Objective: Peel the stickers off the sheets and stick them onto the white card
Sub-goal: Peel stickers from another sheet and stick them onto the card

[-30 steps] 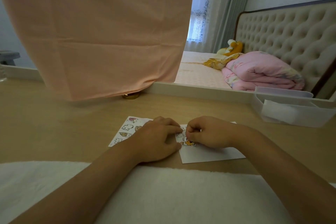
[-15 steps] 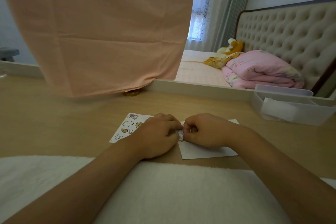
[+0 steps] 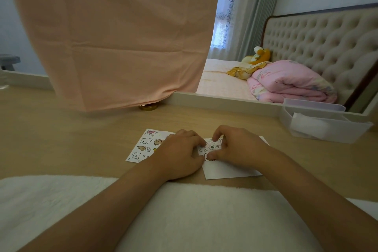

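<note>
The white card [image 3: 229,172] lies flat on the wooden table, with several cartoon stickers [image 3: 212,146] on its upper left part. My right hand [image 3: 237,147] arches over them, its thumb tip pressing a sticker [image 3: 208,158] near the card's left edge and its fingertips down on the card further back. A sticker sheet [image 3: 143,146] of small animal drawings lies just left of the card. My left hand [image 3: 180,153] rests on the sheet's right part, its bent fingertips touching the card's left edge. No loose sticker shows in either hand.
A white fluffy cloth [image 3: 184,217] covers the table's near edge under my forearms. A clear plastic box [image 3: 325,127] stands at the right rear. A peach cloth [image 3: 114,37] hangs over the mirror behind, with a gold base [image 3: 148,107] under it.
My right hand's fingers have spread from a tight pinch into an arch over the card, thumb now pressing down. The left hand stayed beside it.
</note>
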A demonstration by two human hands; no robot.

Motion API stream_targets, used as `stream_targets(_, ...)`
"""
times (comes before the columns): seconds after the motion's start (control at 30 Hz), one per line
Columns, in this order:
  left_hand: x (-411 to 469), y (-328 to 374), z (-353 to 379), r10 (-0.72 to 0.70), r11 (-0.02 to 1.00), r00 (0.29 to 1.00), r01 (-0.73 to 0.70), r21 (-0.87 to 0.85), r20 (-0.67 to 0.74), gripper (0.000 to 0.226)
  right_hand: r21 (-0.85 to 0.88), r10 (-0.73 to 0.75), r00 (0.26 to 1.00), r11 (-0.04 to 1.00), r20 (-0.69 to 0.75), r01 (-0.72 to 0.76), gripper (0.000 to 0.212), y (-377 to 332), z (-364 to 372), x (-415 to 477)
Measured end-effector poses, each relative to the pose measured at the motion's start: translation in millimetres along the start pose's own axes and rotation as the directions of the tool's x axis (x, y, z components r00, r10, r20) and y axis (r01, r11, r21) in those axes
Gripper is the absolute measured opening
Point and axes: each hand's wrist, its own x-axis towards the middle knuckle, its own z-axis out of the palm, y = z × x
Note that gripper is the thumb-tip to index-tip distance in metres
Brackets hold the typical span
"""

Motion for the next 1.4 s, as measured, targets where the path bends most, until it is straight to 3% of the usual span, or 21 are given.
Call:
stream_targets(0.23, -3.2, 2.8, -3.1, -0.001, 1.0, 1.0, 0.0, -0.004, -0.023, 0.047, -0.076, -0.174, 0.979, 0.983, -0.11, 0.166, 0.034, 8.1, -7.2, -34.3)
stream_targets(0.43, -7.0, 8.5, -2.0, 0.13, 0.99, 0.983, -0.123, 0.066, -0.13, 0.025, -0.174, -0.319, 0.948, 0.933, -0.001, 0.314, 0.044, 12.8, 11.3, -54.2)
stream_targets(0.5, -7.2, 13.0, -4.2, 0.162, 0.984, 0.983, -0.154, 0.095, -0.085, 0.02, -0.198, -0.326, 0.945, 0.926, 0.001, 0.32, 0.045, 13.1, 11.7, -55.0)
stream_targets(0.73, -14.7, 8.8, -7.1, 0.166, 0.968, 0.983, -0.177, 0.178, 0.079, 0.039, -0.235, -0.306, 0.952, 0.925, -0.002, 0.297, 0.047, 10.9, 12.9, -53.0)
stream_targets(0.9, -12.9, 16.0, -4.9, 0.134, 0.939, 0.982, -0.168, 0.299, 0.133, 0.074, -0.244, -0.305, 0.952, 0.924, -0.004, 0.295, 0.045, 10.1, 14.0, -53.7)
stream_targets(1.13, -10.4, 20.1, -8.2, 0.055, 0.901, 0.978, -0.136, 0.412, 0.201, 0.09, -0.22, -0.285, 0.958, 0.936, -0.018, 0.274, 0.044, 10.3, 15.2, -54.3)
stream_targets(1.2, -12.7, 20.0, -12.1, 0.018, 0.9, 0.971, -0.121, 0.418, 0.24, 0.088, -0.213, -0.283, 0.959, 0.938, -0.018, 0.273, 0.044, 10.1, 13.9, -53.7)
stream_targets(1.3, -12.2, 20.0, -19.7, -0.011, 0.897, 0.955, -0.121, 0.425, 0.296, 0.064, -0.2, -0.287, 0.958, 0.939, -0.015, 0.278, 0.045, 11.1, 12.9, -52.2)
stream_targets(1.4, -15.7, 24.9, -20.6, 0.064, 0.902, 0.966, -0.162, 0.399, 0.249, 0.079, -0.19, -0.283, 0.959, 0.943, -0.019, 0.275, 0.044, 12.6, 14.1, -50.3)
